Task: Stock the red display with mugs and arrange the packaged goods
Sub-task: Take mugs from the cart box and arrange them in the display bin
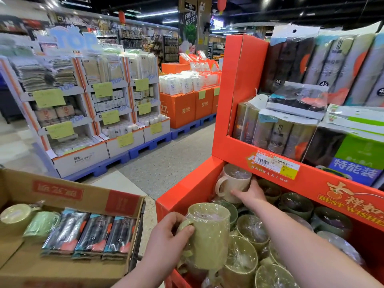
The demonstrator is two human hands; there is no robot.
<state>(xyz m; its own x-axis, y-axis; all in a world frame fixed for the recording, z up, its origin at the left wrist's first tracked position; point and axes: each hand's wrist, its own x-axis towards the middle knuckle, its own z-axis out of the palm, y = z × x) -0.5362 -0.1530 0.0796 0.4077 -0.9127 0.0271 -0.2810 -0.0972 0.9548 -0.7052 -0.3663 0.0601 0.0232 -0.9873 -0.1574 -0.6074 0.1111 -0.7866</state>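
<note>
Left hand point(166, 235) grips olive mug point(209, 238) inside display point(187, 190) rim; right hand point(252, 195) clasps beige mug point(230, 183) (tight under shelf point(239, 161)).

We're looking down a grey speckled floor point(170, 161), white display racks point(83, 156) on blue pallets point(145, 146), strip lights point(155, 14) glowing overhead.

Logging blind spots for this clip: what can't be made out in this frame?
Head view only:
- Rear mugs in the red display: hidden under its upper shelf lip.
- Print on the price label: too small and blurred.
- Near part of the cardboard box: cut off by the left and bottom edges.
- Fingertips of the right hand: behind the beige mug.
</note>
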